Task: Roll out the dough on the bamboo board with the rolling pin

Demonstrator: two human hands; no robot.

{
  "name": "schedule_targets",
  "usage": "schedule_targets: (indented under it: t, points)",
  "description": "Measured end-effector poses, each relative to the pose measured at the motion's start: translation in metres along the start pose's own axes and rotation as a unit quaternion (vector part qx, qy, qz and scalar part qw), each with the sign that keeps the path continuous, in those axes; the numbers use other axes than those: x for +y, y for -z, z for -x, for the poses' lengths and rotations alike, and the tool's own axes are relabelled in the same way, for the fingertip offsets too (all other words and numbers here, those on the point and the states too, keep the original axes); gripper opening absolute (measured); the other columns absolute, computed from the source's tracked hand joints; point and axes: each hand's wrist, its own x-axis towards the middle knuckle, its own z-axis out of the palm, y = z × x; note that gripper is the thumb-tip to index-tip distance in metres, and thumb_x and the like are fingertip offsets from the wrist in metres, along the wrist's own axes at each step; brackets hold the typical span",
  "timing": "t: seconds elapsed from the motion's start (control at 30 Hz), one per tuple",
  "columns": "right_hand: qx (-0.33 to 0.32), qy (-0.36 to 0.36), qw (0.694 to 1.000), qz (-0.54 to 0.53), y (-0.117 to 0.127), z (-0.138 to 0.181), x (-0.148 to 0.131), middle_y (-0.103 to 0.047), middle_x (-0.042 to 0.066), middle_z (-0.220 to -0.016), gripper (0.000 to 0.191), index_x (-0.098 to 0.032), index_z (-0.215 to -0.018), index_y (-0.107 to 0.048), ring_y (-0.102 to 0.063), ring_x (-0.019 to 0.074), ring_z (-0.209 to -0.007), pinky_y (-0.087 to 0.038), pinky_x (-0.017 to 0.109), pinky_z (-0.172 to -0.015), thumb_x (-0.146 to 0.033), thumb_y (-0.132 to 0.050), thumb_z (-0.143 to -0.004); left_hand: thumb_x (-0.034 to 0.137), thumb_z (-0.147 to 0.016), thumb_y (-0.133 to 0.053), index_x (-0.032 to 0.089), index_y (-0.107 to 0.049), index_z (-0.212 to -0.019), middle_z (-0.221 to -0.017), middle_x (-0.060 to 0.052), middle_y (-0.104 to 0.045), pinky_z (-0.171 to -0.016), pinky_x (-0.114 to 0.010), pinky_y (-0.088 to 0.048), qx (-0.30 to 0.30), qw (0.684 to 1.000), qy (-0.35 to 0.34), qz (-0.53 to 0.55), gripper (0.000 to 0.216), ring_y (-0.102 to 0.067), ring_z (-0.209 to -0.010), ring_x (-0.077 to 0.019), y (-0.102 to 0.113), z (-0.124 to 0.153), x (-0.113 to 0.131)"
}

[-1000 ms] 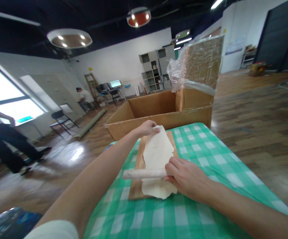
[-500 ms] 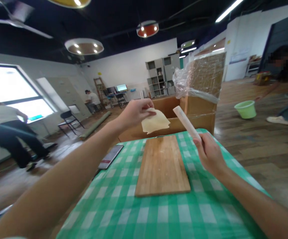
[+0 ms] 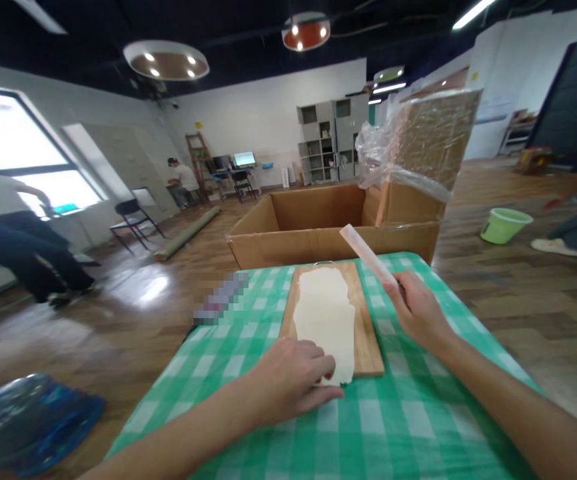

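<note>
A long, thin sheet of pale dough [image 3: 324, 310] with ragged edges lies flat on a wooden cutting board [image 3: 371, 357]. My left hand [image 3: 301, 377] is at the sheet's near left end, touching it with curled fingertips; the thumb stretches out apart from them, just past the near edge. In my right hand [image 3: 421, 310] is a slim, whitish rolling pin [image 3: 368, 255], gripped by its lower end. It is tilted up to the left, above the cloth and beside the board's right edge.
A green-and-white checked cloth [image 3: 288, 427] covers the table. Beyond it stands an open cardboard box [image 3: 293, 243]. A blurred-out flat device [image 3: 221, 300] lies at the cloth's left edge. A green bucket [image 3: 506, 225] and a person's leg [image 3: 568, 233] are at right; blue plastic [image 3: 33, 420] lies lower left.
My left hand has come down and toward me; the dough sheet that hung from it now lies along the board. My right hand keeps the rolling pin nearly in place.
</note>
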Motion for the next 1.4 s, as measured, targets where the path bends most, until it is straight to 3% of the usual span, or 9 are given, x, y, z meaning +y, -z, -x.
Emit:
schedule_targets:
  t: [0.13,0.23,0.37,0.47,0.7,0.83,1.0,1.2,1.4]
  points:
    - [-0.101,0.038,0.994,0.029,-0.006,0.007,-0.002,-0.061,0.006,-0.093,0.031,-0.023,-0.101,-0.059,-0.060,0.0230,-0.083,-0.046,0.036,-0.074,-0.047,-0.043,-0.110,0.039,-0.107,-0.050,0.022,-0.065,-0.086,-0.078,-0.002,-0.071,-0.069,-0.032,-0.049,0.174,0.982,0.055,0.045,0.031,-0.068,-0.076,-0.0186,0.020,0.004,-0.019]
    - [-0.195,0.077,0.975,0.078,-0.013,0.012,-0.020,-0.064,0.008,-0.104,0.028,-0.022,-0.104,-0.061,-0.062,0.0229,-0.088,-0.048,0.035,-0.074,-0.043,-0.044,-0.111,0.037,-0.108,-0.045,0.022,-0.067,-0.102,-0.101,-0.008,-0.074,-0.089,-0.038,-0.055,0.297,0.945,0.135,0.035,0.027,-0.070,-0.099,-0.0232,0.027,-0.004,-0.035]
    - [-0.263,0.147,0.945,0.129,-0.024,0.009,-0.049,-0.066,0.010,-0.106,0.027,-0.021,-0.104,-0.067,-0.063,0.0253,-0.100,-0.051,0.039,-0.086,-0.039,-0.049,-0.110,0.041,-0.108,-0.043,0.021,-0.058,-0.141,-0.148,-0.015,-0.061,-0.117,-0.048,-0.046,0.239,0.961,0.137,-0.014,0.042,-0.057,-0.139,-0.0288,0.006,-0.020,-0.046]
    - [-0.264,0.163,0.934,0.179,-0.034,0.005,-0.058,-0.067,0.013,-0.115,0.032,-0.020,-0.112,-0.071,-0.061,0.0290,-0.112,-0.050,0.046,-0.098,-0.039,-0.045,-0.111,0.046,-0.110,-0.037,0.016,-0.049,-0.152,-0.160,-0.018,-0.052,-0.123,-0.051,-0.039,0.188,0.968,0.158,-0.055,0.054,-0.047,-0.150,-0.0313,-0.024,-0.026,-0.053]
    - [-0.268,0.143,0.919,0.254,-0.067,-0.029,-0.030,-0.045,0.020,-0.163,0.060,-0.017,-0.152,-0.054,-0.036,0.0375,-0.153,-0.030,0.056,-0.121,-0.053,-0.026,-0.112,0.052,-0.110,-0.035,0.012,-0.052,-0.149,-0.152,-0.020,-0.057,-0.120,-0.050,-0.038,0.193,0.955,0.190,-0.117,0.058,-0.052,-0.143,-0.0342,-0.047,-0.049,-0.093]
    - [-0.266,0.069,0.921,0.275,-0.097,-0.079,-0.006,-0.043,0.020,-0.164,0.068,-0.018,-0.156,-0.051,-0.033,0.0402,-0.154,-0.028,0.058,-0.121,-0.061,-0.023,-0.110,0.048,-0.111,-0.036,0.012,-0.061,-0.136,-0.131,-0.020,-0.068,-0.111,-0.048,-0.042,0.193,0.949,0.226,-0.104,0.051,-0.061,-0.128,-0.0323,-0.044,-0.084,-0.133]
    - [-0.204,0.060,0.937,0.277,-0.117,-0.123,0.014,-0.059,0.017,-0.144,0.061,-0.021,-0.136,-0.065,-0.048,0.0355,-0.138,-0.034,0.054,-0.114,-0.053,-0.019,-0.112,0.044,-0.109,-0.043,0.013,-0.060,-0.136,-0.132,-0.020,-0.066,-0.112,-0.046,-0.040,0.192,0.953,0.228,-0.044,0.045,-0.060,-0.127,-0.0304,-0.049,-0.119,-0.166]
    - [-0.233,0.029,0.937,0.258,-0.113,-0.116,0.015,-0.061,0.018,-0.136,0.068,-0.021,-0.131,-0.065,-0.053,0.0360,-0.127,-0.042,0.052,-0.103,-0.055,-0.010,-0.112,0.037,-0.110,-0.040,0.015,-0.069,-0.122,-0.138,-0.017,-0.063,-0.113,-0.046,-0.040,0.128,0.969,0.212,-0.014,0.038,-0.055,-0.135,-0.0328,-0.042,-0.116,-0.158]
    - [-0.292,0.036,0.918,0.265,-0.103,-0.095,0.003,-0.059,0.018,-0.140,0.070,-0.021,-0.142,-0.059,-0.050,0.0380,-0.134,-0.041,0.054,-0.107,-0.061,-0.012,-0.110,0.045,-0.112,-0.031,0.014,-0.066,-0.133,-0.150,-0.018,-0.059,-0.117,-0.051,-0.040,0.109,0.966,0.233,0.001,0.051,-0.052,-0.143,-0.0360,-0.041,-0.098,-0.135]
